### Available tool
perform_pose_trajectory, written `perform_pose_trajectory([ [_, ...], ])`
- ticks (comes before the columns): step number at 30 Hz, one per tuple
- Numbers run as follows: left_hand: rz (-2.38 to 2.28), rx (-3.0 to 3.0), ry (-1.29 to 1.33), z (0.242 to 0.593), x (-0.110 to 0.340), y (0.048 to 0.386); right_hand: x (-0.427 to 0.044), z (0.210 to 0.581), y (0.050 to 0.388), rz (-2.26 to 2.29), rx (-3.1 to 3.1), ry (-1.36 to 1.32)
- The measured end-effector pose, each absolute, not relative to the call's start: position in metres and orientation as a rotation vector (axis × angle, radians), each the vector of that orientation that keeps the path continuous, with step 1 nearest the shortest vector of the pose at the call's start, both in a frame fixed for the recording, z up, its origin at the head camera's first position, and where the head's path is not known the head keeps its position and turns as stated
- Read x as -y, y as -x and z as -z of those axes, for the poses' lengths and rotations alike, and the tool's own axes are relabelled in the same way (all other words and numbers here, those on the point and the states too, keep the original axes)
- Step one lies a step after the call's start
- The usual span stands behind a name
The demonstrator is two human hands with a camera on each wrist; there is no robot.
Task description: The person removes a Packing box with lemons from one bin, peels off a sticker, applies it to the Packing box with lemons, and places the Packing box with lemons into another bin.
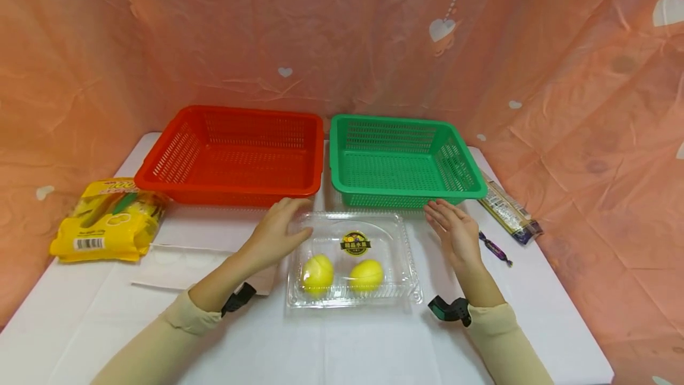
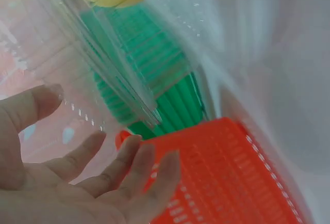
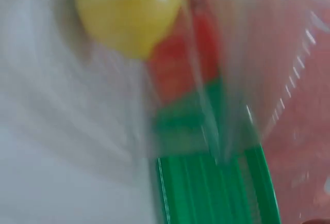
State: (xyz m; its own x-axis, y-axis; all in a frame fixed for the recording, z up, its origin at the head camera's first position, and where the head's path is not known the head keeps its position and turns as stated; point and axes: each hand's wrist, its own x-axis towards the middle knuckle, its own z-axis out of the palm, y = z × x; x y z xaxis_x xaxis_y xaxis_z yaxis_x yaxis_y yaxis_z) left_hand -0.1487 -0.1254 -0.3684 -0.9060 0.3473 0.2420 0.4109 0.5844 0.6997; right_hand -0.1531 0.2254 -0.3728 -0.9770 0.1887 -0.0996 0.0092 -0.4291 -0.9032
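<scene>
A clear plastic fruit box (image 1: pixel 392 233) with a closed lid and a dark round label lies on the white table. Two yellow, lemon-like fruits (image 1: pixel 317 274) show inside its near half. My left hand (image 1: pixel 275 236) hovers at the box's left edge, fingers spread and thumb toward the lid; whether it touches is unclear in the head view. In the left wrist view, the left fingers (image 2: pixel 121 164) are apart and hold nothing. To the right of the box, my right hand (image 1: pixel 456 233) is raised with fingers extended, apart from the box and holding nothing.
Behind the box stand a red basket (image 1: pixel 230 190) and a green basket (image 1: pixel 406 193). A yellow bag (image 1: pixel 107 224) and a flat whitish tray (image 1: pixel 179 266) lie at left. On the right are a long packet (image 1: pixel 510 212) and a small purple-wrapped candy (image 1: pixel 496 248).
</scene>
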Motion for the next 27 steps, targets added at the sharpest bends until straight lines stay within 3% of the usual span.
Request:
perform_pose_trajectory([
  [13,1.731,2.787,0.528,0.379,0.135,0.124,-0.251,0.376,0.174,-2.448,1.175,0.504],
  [27,1.857,2.731,0.456,0.387,0.133,0.115,-0.249,0.375,0.188,-2.424,1.047,0.554],
])
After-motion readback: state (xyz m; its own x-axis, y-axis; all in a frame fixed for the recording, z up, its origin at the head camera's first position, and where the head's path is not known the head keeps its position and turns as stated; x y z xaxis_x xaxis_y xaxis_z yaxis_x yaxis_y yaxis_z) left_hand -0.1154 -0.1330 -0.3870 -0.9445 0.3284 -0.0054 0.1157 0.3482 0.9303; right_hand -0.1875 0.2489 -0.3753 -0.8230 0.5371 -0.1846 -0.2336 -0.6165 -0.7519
